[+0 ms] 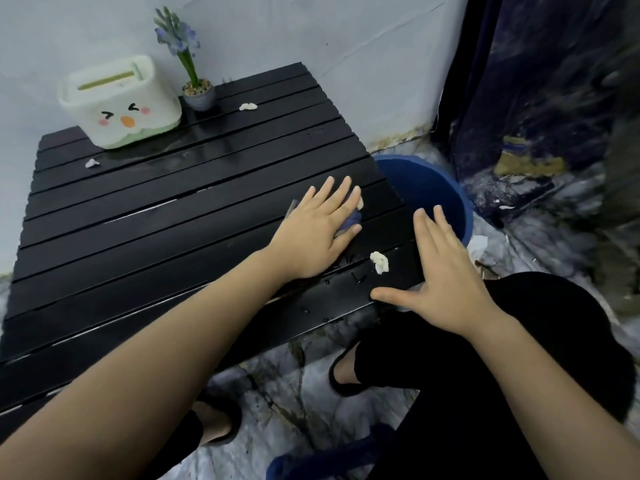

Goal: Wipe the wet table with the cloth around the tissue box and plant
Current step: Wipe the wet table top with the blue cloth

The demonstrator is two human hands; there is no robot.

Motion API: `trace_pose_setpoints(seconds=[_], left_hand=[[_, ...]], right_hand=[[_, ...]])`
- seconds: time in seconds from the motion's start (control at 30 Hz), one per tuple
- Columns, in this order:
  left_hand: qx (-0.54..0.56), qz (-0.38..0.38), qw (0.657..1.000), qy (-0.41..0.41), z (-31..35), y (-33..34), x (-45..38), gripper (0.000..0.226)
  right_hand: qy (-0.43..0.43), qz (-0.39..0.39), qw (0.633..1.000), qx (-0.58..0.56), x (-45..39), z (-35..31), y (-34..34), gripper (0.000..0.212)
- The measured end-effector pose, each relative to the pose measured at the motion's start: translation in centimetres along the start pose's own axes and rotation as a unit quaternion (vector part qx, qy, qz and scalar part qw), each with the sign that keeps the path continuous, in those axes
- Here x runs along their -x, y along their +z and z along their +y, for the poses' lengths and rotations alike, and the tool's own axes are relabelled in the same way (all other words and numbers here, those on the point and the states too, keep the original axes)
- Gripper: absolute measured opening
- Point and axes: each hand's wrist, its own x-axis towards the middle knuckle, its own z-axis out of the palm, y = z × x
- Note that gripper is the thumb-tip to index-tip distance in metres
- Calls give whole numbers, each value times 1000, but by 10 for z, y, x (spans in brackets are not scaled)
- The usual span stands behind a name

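A black slatted table [145, 216] glistens with water. My left hand [317, 230] lies flat near its right side, pressing a blue-grey cloth [351, 221] that shows only between the fingers. My right hand [440, 275] rests open on the table's near right corner, fingers spread, holding nothing. A white tissue box [119, 102] with a cartoon face stands at the back left. Just right of it is a small grey pot with a purple-flowered plant [194, 81].
White tissue scraps lie on the table: one [380, 262] between my hands, one [248, 106] near the pot, one [91, 163] in front of the box. A blue bucket [433, 195] stands on the floor past the right edge. A wall backs the table.
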Motion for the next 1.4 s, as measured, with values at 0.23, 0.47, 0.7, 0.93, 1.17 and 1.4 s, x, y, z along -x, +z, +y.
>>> trace_pose_setpoints(seconds=[0.23, 0.47, 0.7, 0.93, 1.17, 1.4], left_hand=[[54, 54, 996, 38, 46, -31, -99, 47], [359, 139, 919, -78, 31, -55, -94, 36], [297, 92, 941, -134, -47, -67, 65, 41], [189, 21, 977, -95, -71, -44, 250, 56], [-14, -16, 999, -40, -33, -12, 225, 61], [-35, 1, 999, 11, 30, 8, 127, 68]], right_hand=[[-11, -8, 1000, -18, 0, 2, 0, 142], [-14, -8, 999, -32, 0, 5, 2, 141], [-17, -18, 998, -55, -1, 12, 1, 139], [20, -18, 996, -86, 6, 12, -5, 138], [43, -45, 993, -101, 7, 11, -7, 144], [63, -64, 989, -118, 6, 14, -6, 145]])
